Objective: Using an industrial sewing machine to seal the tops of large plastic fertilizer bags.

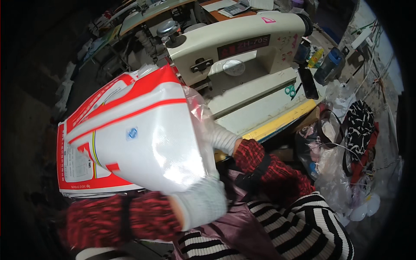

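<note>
Reaching inward, left hand [203,201] at sack [158,134] edge, right hand [222,138] beyond.

A: ok so where's this cam even sitting?

B: on the wearer's head, left one of a fisheye pair. Looks down and forward, with their striped clothing [299,232] along the bottom edge.

A: how close are we talking?

B: pretty close. The red-and-white sack [151,130] looms large mid-left, the sewing machine [247,32] is just beyond it, upper middle, and the calculator [237,8] up top is farther back. Corners go dark, straight edges bend.
</note>
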A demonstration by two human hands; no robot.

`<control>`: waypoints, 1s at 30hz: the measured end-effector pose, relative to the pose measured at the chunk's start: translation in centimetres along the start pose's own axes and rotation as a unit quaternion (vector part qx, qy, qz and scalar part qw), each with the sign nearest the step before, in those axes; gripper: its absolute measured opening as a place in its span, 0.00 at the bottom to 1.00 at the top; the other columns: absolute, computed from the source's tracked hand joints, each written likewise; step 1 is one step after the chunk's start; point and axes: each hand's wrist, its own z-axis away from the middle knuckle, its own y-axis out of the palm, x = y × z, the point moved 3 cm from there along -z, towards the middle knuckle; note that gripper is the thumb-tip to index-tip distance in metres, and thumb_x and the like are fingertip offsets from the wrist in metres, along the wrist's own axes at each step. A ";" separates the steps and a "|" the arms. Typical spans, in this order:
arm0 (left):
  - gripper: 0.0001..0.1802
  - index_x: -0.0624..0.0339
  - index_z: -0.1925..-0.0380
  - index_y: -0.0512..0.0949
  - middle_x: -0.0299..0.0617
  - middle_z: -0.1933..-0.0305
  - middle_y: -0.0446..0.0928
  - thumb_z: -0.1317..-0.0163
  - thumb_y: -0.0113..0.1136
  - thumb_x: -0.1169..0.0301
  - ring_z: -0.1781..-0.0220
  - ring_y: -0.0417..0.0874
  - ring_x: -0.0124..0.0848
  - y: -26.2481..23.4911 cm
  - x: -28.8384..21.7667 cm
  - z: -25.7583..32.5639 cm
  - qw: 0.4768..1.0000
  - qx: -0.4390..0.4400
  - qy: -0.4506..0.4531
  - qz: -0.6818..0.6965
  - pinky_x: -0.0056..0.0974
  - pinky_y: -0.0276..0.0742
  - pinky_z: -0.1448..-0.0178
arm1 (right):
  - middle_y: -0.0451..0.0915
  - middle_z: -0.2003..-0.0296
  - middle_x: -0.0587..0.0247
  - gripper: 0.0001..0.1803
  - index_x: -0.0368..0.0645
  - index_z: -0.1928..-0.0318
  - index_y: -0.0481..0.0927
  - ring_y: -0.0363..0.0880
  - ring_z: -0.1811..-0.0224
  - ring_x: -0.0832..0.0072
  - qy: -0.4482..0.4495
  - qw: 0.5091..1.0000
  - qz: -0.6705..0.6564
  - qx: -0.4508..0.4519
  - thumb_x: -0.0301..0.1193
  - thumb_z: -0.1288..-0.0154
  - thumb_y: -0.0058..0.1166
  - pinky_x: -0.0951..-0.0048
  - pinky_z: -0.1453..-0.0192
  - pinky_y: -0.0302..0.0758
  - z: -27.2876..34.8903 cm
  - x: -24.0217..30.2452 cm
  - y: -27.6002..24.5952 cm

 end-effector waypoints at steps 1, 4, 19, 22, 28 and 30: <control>0.15 0.59 0.64 0.76 0.46 0.66 0.75 0.37 0.45 0.61 0.62 0.76 0.40 -0.5 -0.2 -1.6 0.984 0.029 0.051 0.167 0.36 0.74 0.57 | 0.80 0.64 0.41 0.25 0.32 0.40 0.66 0.79 0.61 0.52 -0.060 0.997 -0.012 -0.045 0.38 0.30 0.40 0.63 0.54 0.75 0.0 -0.6 0.2; 0.07 0.59 0.79 0.80 0.45 0.80 0.77 0.52 0.56 0.69 0.78 0.78 0.46 -2.4 1.3 -1.4 0.933 -0.123 0.045 0.335 0.45 0.75 0.73 | 0.81 0.66 0.44 0.24 0.29 0.43 0.68 0.81 0.61 0.53 -0.064 0.997 -0.019 -0.034 0.37 0.29 0.38 0.61 0.55 0.77 1.7 -0.6 0.7; 0.10 0.66 0.75 0.83 0.56 0.74 0.80 0.54 0.56 0.72 0.69 0.83 0.51 4.5 1.9 -4.8 0.928 -0.080 -0.078 0.354 0.49 0.79 0.67 | 0.81 0.66 0.42 0.27 0.37 0.45 0.70 0.81 0.60 0.48 0.143 0.965 0.181 0.125 0.39 0.42 0.49 0.54 0.56 0.75 -1.4 -0.9 -2.6; 0.09 0.64 0.74 0.83 0.54 0.73 0.81 0.55 0.58 0.72 0.70 0.84 0.50 4.1 1.7 -4.8 0.923 -0.116 -0.085 0.357 0.48 0.79 0.70 | 0.80 0.61 0.40 0.25 0.38 0.47 0.72 0.80 0.57 0.48 0.135 0.964 0.182 0.137 0.40 0.41 0.49 0.54 0.52 0.75 0.1 1.8 -5.5; 0.09 0.64 0.74 0.83 0.55 0.73 0.81 0.52 0.57 0.71 0.70 0.84 0.49 4.6 1.3 -3.0 0.906 -0.102 -0.126 0.391 0.49 0.79 0.70 | 0.82 0.61 0.57 0.21 0.38 0.45 0.73 0.81 0.60 0.65 -0.041 0.976 -0.148 -0.153 0.26 0.41 0.54 0.69 0.54 0.76 -4.8 11.6 -16.9; 0.10 0.64 0.74 0.83 0.55 0.74 0.81 0.51 0.57 0.71 0.71 0.84 0.50 4.8 0.9 -2.3 0.900 -0.109 -0.142 0.397 0.50 0.78 0.70 | 0.79 0.51 0.52 0.27 0.36 0.41 0.70 0.78 0.48 0.63 -0.137 0.961 0.132 -0.201 0.28 0.42 0.58 0.69 0.42 0.71 -7.5 14.6 -20.4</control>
